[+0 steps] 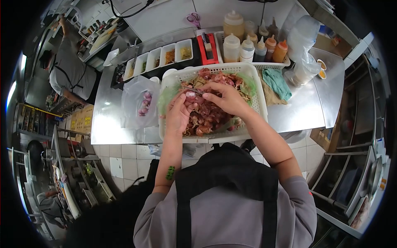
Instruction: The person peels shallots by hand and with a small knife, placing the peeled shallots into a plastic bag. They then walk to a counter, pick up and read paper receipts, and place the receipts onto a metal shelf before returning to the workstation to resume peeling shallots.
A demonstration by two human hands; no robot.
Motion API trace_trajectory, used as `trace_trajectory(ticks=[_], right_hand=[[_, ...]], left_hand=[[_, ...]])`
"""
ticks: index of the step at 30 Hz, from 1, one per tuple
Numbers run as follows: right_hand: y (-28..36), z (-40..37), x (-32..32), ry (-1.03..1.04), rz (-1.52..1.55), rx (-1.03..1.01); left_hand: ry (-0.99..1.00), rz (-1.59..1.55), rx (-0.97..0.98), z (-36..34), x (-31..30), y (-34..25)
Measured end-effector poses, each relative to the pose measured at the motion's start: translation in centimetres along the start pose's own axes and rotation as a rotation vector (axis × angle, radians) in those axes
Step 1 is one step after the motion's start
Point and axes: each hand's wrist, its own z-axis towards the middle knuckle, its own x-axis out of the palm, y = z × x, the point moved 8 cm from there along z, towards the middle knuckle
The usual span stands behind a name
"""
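Pinched in the fingers of my left hand (179, 112) is a shallot (190, 94), pale where its skin is off. My right hand (223, 97) grips a small knife (192, 89), its blade lying across the top of the shallot. Both hands are over a white perforated basket (263, 108) heaped with reddish shallots and dry skins (209, 117), with green plastic lining showing at the sides. Left of the basket, a clear plastic bag (131, 99) holds several peeled purple shallots (144, 104).
Behind the basket stand a row of topping containers (154, 58), a red box (207, 48) and a tray of squeeze bottles (247, 49). A green cloth (276, 84) and a plastic-wrapped stack (304, 49) lie to the right. Another person (72, 68) works at the far left.
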Motion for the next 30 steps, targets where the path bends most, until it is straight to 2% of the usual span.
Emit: trace_trajectory(ticks=[4, 10, 13, 16, 22, 24, 30], right_hand=[[0.3, 0.0, -0.2, -0.018, -0.065, 0.007], [0.3, 0.1, -0.2, -0.033, -0.023, -0.008], [0.7, 0.0, -0.1, 0.03, 0.044, 0.068], [2.0, -0.3, 0.6, 0.057, 0.114, -0.017], [2.3, -0.3, 1.3, 0.083, -0.025, -0.093], [2.5, -0.3, 1.3, 0.046, -0.057, -0.177], [2.4, -0.3, 1.4, 0.053, -0.039, -0.177]], left_hand=[[-0.033, 0.108, 0.011, 0.2, -1.1, 0.6], [0.02, 0.011, -0.014, 0.1, -0.2, 0.1], [0.002, 0.0, -0.007, 0.3, -0.6, 0.1], [0.024, -0.057, -0.012, 0.5, -0.9, 0.2], [0.0, -0.042, -0.015, 0.3, -0.9, 0.4], [0.002, -0.041, -0.014, 0.2, -0.9, 0.4], [-0.014, -0.039, 0.014, 0.1, -0.7, 0.1]])
